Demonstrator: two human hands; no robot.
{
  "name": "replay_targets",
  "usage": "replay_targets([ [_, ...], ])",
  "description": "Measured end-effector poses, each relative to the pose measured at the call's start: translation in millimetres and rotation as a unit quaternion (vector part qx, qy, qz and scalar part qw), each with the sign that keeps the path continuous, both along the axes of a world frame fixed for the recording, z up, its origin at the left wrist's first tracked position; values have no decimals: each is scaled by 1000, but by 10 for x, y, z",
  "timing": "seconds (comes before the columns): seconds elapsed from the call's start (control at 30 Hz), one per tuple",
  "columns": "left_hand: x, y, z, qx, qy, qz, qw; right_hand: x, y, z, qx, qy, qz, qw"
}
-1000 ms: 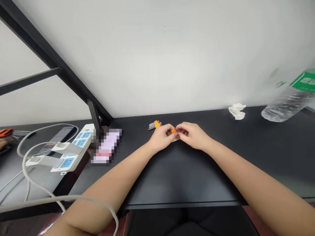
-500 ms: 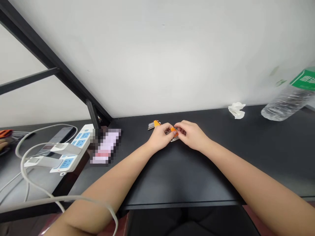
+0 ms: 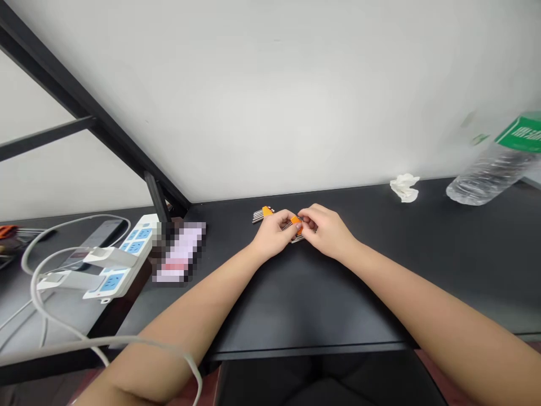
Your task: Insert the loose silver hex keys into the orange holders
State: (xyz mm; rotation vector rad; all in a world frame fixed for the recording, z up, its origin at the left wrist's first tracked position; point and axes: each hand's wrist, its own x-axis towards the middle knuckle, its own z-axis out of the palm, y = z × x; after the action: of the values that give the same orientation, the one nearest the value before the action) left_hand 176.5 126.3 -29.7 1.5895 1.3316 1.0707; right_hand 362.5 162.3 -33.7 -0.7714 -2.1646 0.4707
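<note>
My left hand (image 3: 273, 235) pinches a small bundle of thin, light-and-dark sticks with an orange band (image 3: 295, 220) around it, low over the black table. My right hand (image 3: 327, 231) meets it from the other side, its fingers curled closed at the bundle's right end. What the right fingertips grip there is too small to make out. Just behind my left hand lies a second orange-banded bundle of thin sticks (image 3: 258, 215), with small reddish and white bits at its far end.
On the left, a white power strip (image 3: 141, 243) with plugs and looping cables lies near a phone (image 3: 95, 239). A pixelated phone-like object (image 3: 182, 251) rests beside it. Crumpled tissue (image 3: 404, 187) and a tilted plastic bottle (image 3: 486, 177) are at the right, along the wall.
The whole view has shifted slightly. Both hands stay at the same bundle, with only a tiny change in the right fingers.
</note>
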Motion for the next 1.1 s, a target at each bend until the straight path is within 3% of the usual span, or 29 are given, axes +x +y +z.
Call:
replay_targets([
  [0.17, 0, -3, -17, 19, 19, 11, 1000, -2, 28, -49, 28, -46, -6, 999],
  [0.33, 11, -20, 5, 10, 11, 9, 1000, 12, 42, -25, 27, -10, -17, 999],
  [0.5, -20, -13, 23, 42, 85, 38, 995, 121, 177, 25, -56, 4, -100, 993],
  [0.67, -85, 22, 19, 62, 128, 82, 986, 302, 376, 12, -134, -141, -151, 969],
  [0.87, -80, 19, -7, 73, 147, 79, 983, 331, 338, 32, -117, -254, -93, 956],
  [1.1, -59, 12, -18, 75, 160, 68, 982, 329, 241, 38, -95, -251, -26, 963],
])
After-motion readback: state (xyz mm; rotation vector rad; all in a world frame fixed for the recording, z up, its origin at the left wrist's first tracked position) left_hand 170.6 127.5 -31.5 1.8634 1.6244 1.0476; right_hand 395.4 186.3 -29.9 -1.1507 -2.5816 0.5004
